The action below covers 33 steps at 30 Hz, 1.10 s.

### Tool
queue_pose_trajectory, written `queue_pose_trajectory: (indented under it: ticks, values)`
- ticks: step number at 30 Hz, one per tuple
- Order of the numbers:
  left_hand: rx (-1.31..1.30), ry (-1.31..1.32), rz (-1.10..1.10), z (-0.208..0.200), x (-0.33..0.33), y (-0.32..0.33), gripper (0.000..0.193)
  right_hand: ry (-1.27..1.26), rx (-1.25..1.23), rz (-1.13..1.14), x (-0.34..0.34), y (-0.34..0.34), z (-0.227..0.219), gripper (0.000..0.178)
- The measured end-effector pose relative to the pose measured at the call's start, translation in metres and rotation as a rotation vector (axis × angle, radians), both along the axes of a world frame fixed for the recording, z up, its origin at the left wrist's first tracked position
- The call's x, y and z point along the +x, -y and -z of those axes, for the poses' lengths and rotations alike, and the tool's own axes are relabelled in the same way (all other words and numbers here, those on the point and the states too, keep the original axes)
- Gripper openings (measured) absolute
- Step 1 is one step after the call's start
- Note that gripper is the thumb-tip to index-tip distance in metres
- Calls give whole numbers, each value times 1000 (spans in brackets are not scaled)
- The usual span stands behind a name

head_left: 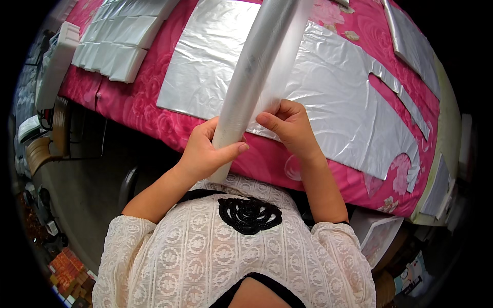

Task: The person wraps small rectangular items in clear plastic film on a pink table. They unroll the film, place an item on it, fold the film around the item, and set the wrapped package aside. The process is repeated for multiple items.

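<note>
A long roll of clear plastic film (251,66) slants up and away from my body, its near end close to my waist. My left hand (208,151) is wrapped round the lower part of the roll, thumb across the front. On the roll's right side, my right hand (287,126) pinches the loose edge of the film between thumb and fingers. Beneath the roll, a stack of silvery plastic bags (339,97) lies flat on the table, with cut-out handle loops toward the right.
A pink rose-patterned cloth (138,115) covers the table. Folded white packs (115,51) sit in rows at the far left. Another silvery stack (413,49) lies at the far right. A wooden chair (49,146) stands left of the table, and a white bin (377,233) below its right front edge.
</note>
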<state>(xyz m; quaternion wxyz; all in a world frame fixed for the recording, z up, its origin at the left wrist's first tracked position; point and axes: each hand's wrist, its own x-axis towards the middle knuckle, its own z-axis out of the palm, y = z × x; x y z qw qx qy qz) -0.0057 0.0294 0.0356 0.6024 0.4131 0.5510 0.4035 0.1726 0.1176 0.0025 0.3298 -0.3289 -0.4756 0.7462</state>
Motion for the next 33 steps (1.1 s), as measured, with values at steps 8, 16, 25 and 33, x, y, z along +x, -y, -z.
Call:
queue_pose_trajectory:
  ticks: [8, 16, 25, 33]
  values:
    - [-94, 140, -5, -1, 6, -10, 42, -125, 83, 66, 2, 0, -1, 15]
    - [-210, 728, 474, -4, 0, -15, 66, -338, 203, -41, -2, 9, -11, 28]
    - [-164, 561, 206, 23, -16, -26, 77, 272, 455, 53, -11, 15, -26, 57]
    - [-287, 90, 222, 11, -32, -5, 43, 431, 351, -34, 1, 20, -4, 62]
